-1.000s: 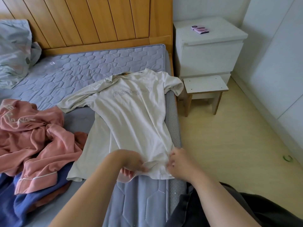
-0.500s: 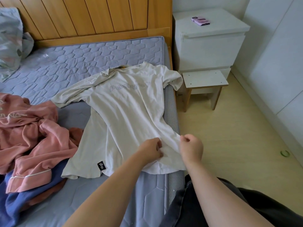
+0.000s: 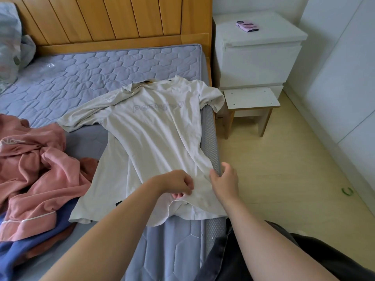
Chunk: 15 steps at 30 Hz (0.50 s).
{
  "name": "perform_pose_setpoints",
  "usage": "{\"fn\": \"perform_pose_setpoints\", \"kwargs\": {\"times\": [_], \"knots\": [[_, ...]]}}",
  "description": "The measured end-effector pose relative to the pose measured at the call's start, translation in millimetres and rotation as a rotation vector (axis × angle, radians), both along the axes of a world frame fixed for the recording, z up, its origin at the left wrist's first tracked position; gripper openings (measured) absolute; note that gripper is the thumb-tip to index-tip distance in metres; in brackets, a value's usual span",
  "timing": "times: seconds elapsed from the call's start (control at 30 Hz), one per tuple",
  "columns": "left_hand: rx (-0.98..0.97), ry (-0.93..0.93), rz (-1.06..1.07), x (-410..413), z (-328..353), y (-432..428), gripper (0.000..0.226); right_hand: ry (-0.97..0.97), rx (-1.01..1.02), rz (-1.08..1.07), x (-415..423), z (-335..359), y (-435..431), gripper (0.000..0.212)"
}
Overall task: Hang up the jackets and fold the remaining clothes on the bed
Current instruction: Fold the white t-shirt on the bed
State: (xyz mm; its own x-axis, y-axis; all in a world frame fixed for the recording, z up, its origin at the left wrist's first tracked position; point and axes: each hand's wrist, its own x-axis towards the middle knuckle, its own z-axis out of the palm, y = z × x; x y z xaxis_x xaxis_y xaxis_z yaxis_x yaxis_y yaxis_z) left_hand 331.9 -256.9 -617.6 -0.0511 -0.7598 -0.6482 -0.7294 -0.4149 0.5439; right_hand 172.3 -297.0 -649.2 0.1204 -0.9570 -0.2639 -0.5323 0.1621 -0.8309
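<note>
A white T-shirt (image 3: 154, 134) lies spread face up on the blue-grey mattress (image 3: 101, 74), its collar toward the headboard and its right side along the bed's edge. My left hand (image 3: 176, 183) is near the hem with curled fingers that grip a fold of the shirt; fingertips show under the cloth. My right hand (image 3: 225, 181) rests at the shirt's right edge by the mattress side, fingers straight on the cloth and thumb raised. A crumpled pink garment (image 3: 34, 169) lies to the left, over a blue garment (image 3: 18, 252).
A wooden headboard (image 3: 121, 19) backs the bed, with bundled bedding (image 3: 12, 45) at the far left. Beside the bed stand a white nightstand (image 3: 257, 57) with a pink phone (image 3: 247, 26) and a small stool (image 3: 251, 100). A green ring (image 3: 347, 191) lies on the floor.
My left hand slid down toward the hem and took a fold of the shirt. My right hand opened from a curled pose and now lies on the shirt's right edge.
</note>
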Motion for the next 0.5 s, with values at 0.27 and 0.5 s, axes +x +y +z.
{"fn": "perform_pose_setpoints", "kwargs": {"times": [0.27,0.5], "knots": [[-0.348,-0.221,0.119,9.5,-2.2,-26.4,0.02,0.035,-0.037,-0.127,-5.4,-0.4,-14.6,0.04],[-0.43,-0.631,0.217,47.9,-41.0,-37.2,0.055,0.142,0.017,-0.068,-3.0,-4.1,-18.9,0.029]]}}
